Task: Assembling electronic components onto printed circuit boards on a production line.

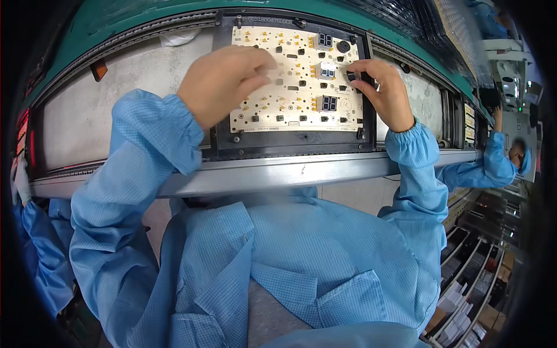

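Note:
A cream circuit board point(267, 124) lies in a black frame point(272, 142) in front of me. My left hand point(229, 81) hovers over the board's left part, blurred by motion. Its thumb and fingers are apart, and I see nothing between them. At the board's right edge, the thumb and forefinger of my right hand point(386, 90) close on a small black round buzzer point(351, 76), partly hidden by the fingers. A similar black buzzer point(344, 46) sits above it. Two-digit displays point(329, 103) stand in a column, with small yellow parts and black buttons around them.
The frame rests on a conveyor with a metal front rail point(290, 173). Stacked dark trays point(444, 40) stand beyond it at the far right. Another person point(502, 162) works at the right, and a blue sleeve point(43, 255) shows at the left. Shelves with parts point(470, 284) are at lower right.

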A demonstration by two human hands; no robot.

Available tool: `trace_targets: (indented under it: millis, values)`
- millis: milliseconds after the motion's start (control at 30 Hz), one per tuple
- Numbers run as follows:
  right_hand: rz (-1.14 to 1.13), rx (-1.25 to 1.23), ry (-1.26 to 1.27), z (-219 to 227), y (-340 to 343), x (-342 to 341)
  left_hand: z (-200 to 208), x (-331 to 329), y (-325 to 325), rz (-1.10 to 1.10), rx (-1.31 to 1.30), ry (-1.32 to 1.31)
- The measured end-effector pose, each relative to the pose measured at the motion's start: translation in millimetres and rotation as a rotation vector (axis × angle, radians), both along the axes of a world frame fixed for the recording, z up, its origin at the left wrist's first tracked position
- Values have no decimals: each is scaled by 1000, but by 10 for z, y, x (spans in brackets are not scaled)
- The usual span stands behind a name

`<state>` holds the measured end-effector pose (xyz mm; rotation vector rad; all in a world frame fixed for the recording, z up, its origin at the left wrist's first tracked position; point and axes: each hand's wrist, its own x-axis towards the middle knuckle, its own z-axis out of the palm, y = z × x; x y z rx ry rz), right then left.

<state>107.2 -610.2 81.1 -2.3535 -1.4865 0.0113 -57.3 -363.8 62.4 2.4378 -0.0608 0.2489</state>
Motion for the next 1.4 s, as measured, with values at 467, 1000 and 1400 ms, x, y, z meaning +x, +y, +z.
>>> trace_targets:
  millis: [467, 1000, 1400]
  values:
    - [10, -147, -29, 149, -47, 145, -249, -22, 11, 0, 9, -270]
    - [-51, 291, -262, 297, 485, 1099, -402, -82, 62, -91, -46, -416]
    - [-507, 26, -194, -331, 1517, 1879, -679, -264, 344, -130, 9, -296]
